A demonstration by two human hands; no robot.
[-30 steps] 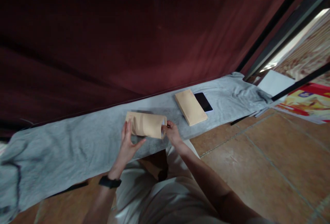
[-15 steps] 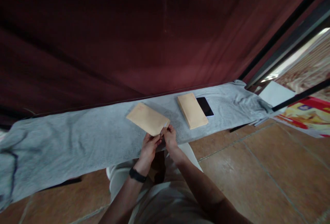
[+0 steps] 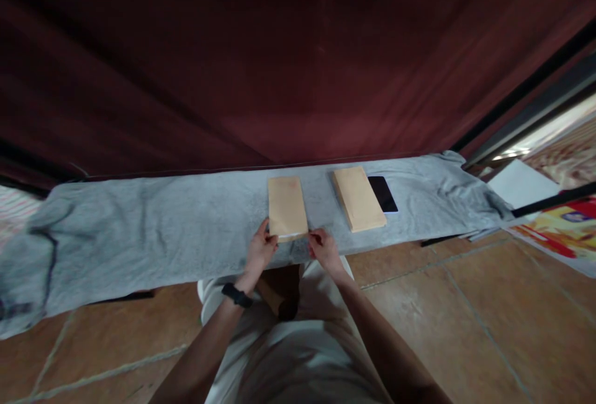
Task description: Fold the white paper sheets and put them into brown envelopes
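A tan paper envelope (image 3: 287, 206) lies straight in front of me on the grey cloth, its near end showing a thin white strip. My left hand (image 3: 261, 246) pinches the near left corner of this envelope, thumb and fingers closed on it. At the near right corner, my right hand (image 3: 323, 247) grips the edge between curled fingers. A thick stack of similar envelopes (image 3: 359, 199) rests to the right, apart from both hands. Partly under that stack is a dark-screened tablet or phone (image 3: 383, 194).
The grey cloth (image 3: 186, 224) covers a long narrow bench against a dark red curtain (image 3: 298, 94). At the right stand a black metal bar (image 3: 554, 199), a white sheet (image 3: 521, 184) and a red-and-yellow printed box (image 3: 559, 230). Tiled floor (image 3: 419, 305) shows below.
The envelope has turned from slanted to nearly upright in view. My hands have moved apart, from close together at one corner to its two near corners. The view has shifted slightly.
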